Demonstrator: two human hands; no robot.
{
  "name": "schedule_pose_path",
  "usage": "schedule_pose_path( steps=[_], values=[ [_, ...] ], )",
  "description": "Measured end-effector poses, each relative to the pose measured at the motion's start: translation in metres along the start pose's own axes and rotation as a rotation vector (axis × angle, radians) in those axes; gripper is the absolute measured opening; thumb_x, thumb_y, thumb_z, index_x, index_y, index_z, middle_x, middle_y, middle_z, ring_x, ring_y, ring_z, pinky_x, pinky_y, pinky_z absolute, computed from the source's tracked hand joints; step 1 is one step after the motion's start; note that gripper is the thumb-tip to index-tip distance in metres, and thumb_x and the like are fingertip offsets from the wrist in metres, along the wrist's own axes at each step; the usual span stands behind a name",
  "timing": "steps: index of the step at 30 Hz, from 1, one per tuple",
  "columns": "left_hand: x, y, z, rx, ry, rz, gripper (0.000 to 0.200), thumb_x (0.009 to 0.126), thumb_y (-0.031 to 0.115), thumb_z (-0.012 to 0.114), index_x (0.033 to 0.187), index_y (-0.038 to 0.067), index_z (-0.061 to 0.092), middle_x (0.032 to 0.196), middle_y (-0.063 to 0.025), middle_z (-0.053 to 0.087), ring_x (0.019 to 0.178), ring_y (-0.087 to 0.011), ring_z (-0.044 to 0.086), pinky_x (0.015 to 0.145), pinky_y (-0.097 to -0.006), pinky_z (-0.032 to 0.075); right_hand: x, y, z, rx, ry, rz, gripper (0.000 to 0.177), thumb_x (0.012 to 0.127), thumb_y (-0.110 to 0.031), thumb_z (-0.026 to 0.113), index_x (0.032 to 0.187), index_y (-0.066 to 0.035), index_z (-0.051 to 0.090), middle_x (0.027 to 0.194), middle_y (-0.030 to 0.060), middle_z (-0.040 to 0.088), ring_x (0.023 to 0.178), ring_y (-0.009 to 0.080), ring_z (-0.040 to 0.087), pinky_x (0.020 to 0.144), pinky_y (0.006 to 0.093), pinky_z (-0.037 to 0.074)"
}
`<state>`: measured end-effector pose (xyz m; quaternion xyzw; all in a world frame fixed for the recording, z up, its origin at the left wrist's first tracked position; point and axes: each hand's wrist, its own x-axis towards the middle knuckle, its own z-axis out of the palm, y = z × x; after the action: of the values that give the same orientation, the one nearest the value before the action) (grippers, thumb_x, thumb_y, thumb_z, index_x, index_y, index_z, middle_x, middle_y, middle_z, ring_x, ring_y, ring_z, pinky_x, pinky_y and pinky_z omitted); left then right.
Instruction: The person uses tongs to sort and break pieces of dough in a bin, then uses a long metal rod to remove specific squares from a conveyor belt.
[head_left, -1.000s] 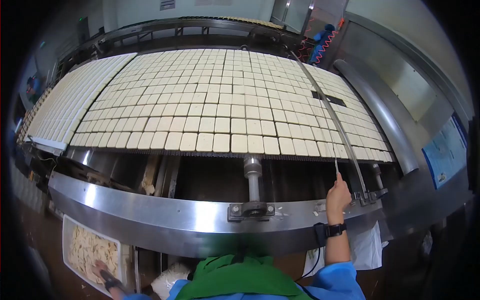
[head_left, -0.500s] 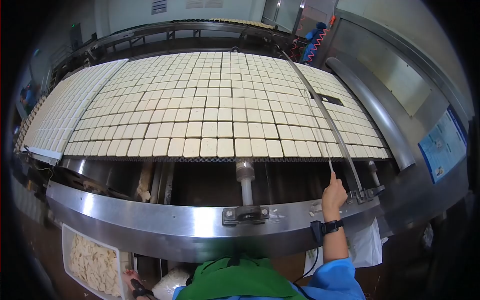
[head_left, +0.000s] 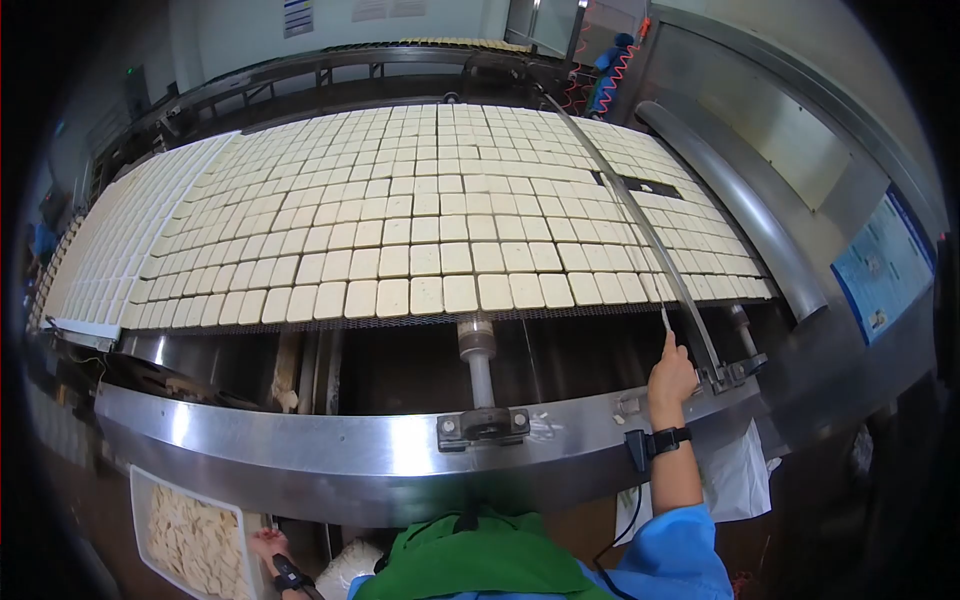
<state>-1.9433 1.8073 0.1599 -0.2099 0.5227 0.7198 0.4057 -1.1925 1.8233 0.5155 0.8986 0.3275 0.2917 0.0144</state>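
Observation:
Rows of pale square pieces point(head_left: 410, 230) cover a wide mesh conveyor. At its near right edge my right hand point(head_left: 673, 378) is closed around a thin light tool point(head_left: 667, 320), whose tip reaches the front row beside a slanting metal bar point(head_left: 650, 230). Low on the left, my left hand point(head_left: 268, 543) is beside a white bin point(head_left: 140, 510) of pale flat scraps point(head_left: 195, 540). Its fingers look curled, but whether they hold anything is too small to tell.
A steel frame rail point(head_left: 330, 440) with a bearing block point(head_left: 483, 428) runs across the front. A metal roller point(head_left: 735, 210) lies to the right. Behind stands a person in blue point(head_left: 610, 75) near red coiled hoses. A white bag point(head_left: 735, 475) hangs below the rail.
The pieces and the dark gap among them have shifted slightly relative to the slanting bar. My left hand has moved up a little beside the bin. My right hand still grips the tool.

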Motion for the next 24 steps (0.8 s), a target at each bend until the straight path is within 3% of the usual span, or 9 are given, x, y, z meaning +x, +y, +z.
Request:
schedule_pose_path(
  steps=[8, 13, 17, 21, 24],
  values=[
    [0.009, 0.013, 0.004, -0.016, -0.029, -0.069, 0.017, 0.082, 0.02, 0.041, 0.067, 0.012, 0.043, 0.055, -0.0002, 0.046, 0.047, -0.0128, 0.043, 0.045, -0.0247, 0.035, -0.007, -0.011, -0.024, 0.008, 0.123, 0.055, 0.042, 0.08, -0.012, 0.052, 0.121, -0.022, 0.052, 0.079, 0.005, 0.054, 0.067, 0.025, 0.062, 0.055, 0.0378, 0.049],
    [0.02, 0.02, 0.005, 0.0, -0.037, -0.068, 0.018, 0.082, 0.019, 0.041, 0.066, 0.011, 0.044, 0.055, -0.0002, 0.047, 0.047, -0.0121, 0.043, 0.044, -0.0236, 0.034, 0.003, -0.007, -0.038, 0.246, 0.017, 0.24, 0.027, 0.084, -0.015, 0.05, 0.109, -0.017, 0.061, 0.081, 0.0151, 0.064, 0.075, 0.0358, 0.062, 0.063, 0.0471, 0.049],
    [0.04, 0.024, -0.004, 0.062, -0.07, -0.124, 0.018, 0.081, 0.019, 0.04, 0.065, 0.011, 0.043, 0.054, -0.0002, 0.046, 0.046, -0.0119, 0.043, 0.044, -0.0241, 0.035, 0.014, 0.001, -0.027, 0.247, -0.035, 0.29, 0.027, 0.085, -0.018, 0.05, 0.11, -0.019, 0.061, 0.086, 0.0159, 0.065, 0.082, 0.036, 0.062, 0.068, 0.0462, 0.049],
    [0.042, 0.026, -0.007, 0.081, 0.033, -0.132, 0.016, 0.081, 0.022, 0.04, 0.069, 0.012, 0.043, 0.054, 0.0004, 0.047, 0.046, -0.0126, 0.044, 0.043, -0.0248, 0.036, 0.026, -0.005, -0.033, 0.24, -0.042, 0.333, 0.026, 0.085, -0.018, 0.049, 0.107, -0.018, 0.062, 0.087, 0.016, 0.065, 0.083, 0.0359, 0.062, 0.069, 0.0458, 0.049],
    [0.075, 0.02, -0.033, 0.182, -0.043, -0.149, 0.015, 0.081, 0.024, 0.042, 0.07, 0.013, 0.043, 0.055, 0.0007, 0.047, 0.048, -0.0126, 0.047, 0.044, -0.0272, 0.037, 0.034, -0.01, -0.03, 0.241, -0.039, 0.332, 0.026, 0.085, -0.018, 0.049, 0.107, -0.017, 0.062, 0.088, 0.0161, 0.064, 0.083, 0.0357, 0.062, 0.07, 0.0456, 0.049]
  ],
)
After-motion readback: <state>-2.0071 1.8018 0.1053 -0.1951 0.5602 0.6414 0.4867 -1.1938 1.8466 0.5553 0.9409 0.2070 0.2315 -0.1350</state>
